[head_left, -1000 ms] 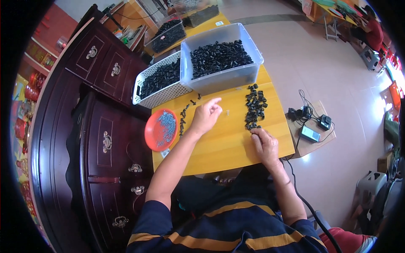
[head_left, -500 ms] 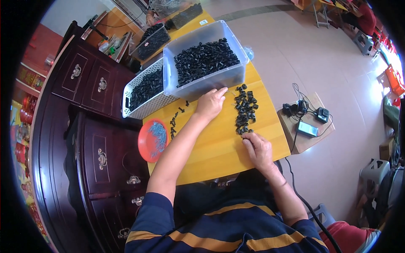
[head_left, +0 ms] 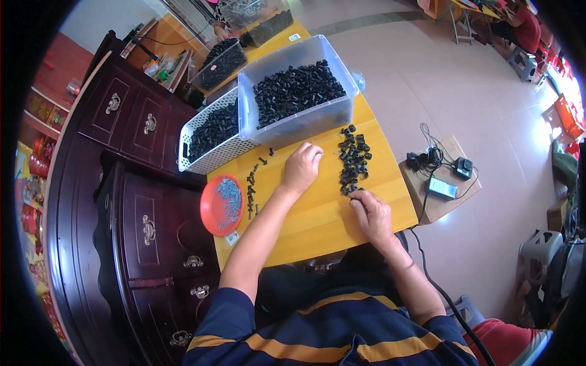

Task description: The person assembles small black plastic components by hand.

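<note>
My left hand (head_left: 301, 169) hovers over the middle of the yellow table (head_left: 299, 226), in front of the clear bin. Its fingers are curled together; anything between them is too small to make out. My right hand (head_left: 373, 215) is at the near end of a loose cluster of small black plastic parts (head_left: 354, 157). Its thumb and forefinger pinch a dark bit that looks like one of these parts. Left of my left forearm lies a row of black pieces (head_left: 251, 189), some with screws in them. Beside it, an orange-red plate (head_left: 207, 213) holds many silvery screws (head_left: 229, 198).
A clear plastic bin (head_left: 305, 119) and a white perforated basket (head_left: 223, 149), both full of black parts, stand at the far side. Dark wooden drawers (head_left: 146, 213) border the left. Right of the table, a low stand (head_left: 448, 207) carries cables and small devices.
My left hand has drawn back from the clear bin's front, toward me and slightly left, its fingers more curled. My right hand has hardly moved.
</note>
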Demonstrator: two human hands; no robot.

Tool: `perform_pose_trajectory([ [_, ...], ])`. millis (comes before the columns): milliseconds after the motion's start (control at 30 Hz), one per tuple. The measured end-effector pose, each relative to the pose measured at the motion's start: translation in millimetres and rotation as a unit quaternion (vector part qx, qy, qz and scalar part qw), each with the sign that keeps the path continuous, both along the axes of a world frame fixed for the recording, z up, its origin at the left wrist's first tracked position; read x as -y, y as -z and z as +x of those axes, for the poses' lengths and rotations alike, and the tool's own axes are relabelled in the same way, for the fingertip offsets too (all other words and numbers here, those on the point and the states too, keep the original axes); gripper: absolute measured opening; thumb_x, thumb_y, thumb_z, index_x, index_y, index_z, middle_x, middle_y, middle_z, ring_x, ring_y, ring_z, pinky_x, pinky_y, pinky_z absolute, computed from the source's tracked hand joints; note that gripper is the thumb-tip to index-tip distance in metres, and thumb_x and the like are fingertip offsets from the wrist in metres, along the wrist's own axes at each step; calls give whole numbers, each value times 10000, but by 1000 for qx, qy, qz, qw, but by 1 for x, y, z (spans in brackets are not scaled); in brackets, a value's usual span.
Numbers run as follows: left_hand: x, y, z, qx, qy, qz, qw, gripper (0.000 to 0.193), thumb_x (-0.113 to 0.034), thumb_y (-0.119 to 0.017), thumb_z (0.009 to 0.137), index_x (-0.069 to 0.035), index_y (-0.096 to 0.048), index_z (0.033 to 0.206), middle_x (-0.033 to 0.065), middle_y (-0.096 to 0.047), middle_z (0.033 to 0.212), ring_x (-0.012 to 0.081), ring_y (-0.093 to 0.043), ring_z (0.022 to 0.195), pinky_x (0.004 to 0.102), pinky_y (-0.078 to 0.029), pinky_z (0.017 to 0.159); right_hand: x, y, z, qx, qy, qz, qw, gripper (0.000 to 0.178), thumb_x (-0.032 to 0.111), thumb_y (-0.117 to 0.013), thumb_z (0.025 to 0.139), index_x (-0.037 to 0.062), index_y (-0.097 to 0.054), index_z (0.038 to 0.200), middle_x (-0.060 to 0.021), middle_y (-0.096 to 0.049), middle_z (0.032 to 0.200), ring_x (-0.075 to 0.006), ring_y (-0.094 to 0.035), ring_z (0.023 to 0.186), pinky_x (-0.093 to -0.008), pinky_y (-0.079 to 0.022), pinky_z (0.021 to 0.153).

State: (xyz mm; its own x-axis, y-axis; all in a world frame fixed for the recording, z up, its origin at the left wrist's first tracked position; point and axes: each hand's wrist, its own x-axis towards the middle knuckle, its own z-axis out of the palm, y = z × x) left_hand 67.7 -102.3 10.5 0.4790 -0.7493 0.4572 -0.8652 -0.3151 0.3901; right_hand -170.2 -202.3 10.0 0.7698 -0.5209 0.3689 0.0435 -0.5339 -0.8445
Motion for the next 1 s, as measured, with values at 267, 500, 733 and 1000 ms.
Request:
perform_pose_trajectory([
  [267,-80,11,-52,-203,-83,-147,964,68,-27,-570,970,-4,-626,1001,119,-690,901,222,-688,792,341,-552,750,-5,5,1,-11,21,6,1000,146,76,-686,912,50,-674,1055,-166,-714,972,-361,-704,883,-410,-564,759],
  [500,-118,5,-109,-408,-57,-233,881,33,-19,-609,992,-6,-623,1019,30,-683,898,90,-650,777,245,-535,721,-9,1,-2,12,7,21,1000,176,29,-685,902,54,-695,1076,-127,-682,889,-246,-671,727,-328,-537,691],
  [733,-108,-12,-148,-488,-26,-261,833,64,25,-652,955,-6,-630,1007,-21,-641,856,43,-607,733,201,-512,683,-33,-6,-13,21,-85,229,970,178,66,-655,977,18,-668,1149,-53,-701,866,-115,-660,771,-266,-542,741],
  [1000,-103,-33,-155,-510,39,-243,824,90,-18,-705,954,1,-695,1041,11,-695,901,61,-643,804,212,-530,745,-43,-2,-23,27,-196,383,903,180,84,-616,1029,11,-604,1193,-34,-681,1019,-84,-633,907,-248,-531,826],
])
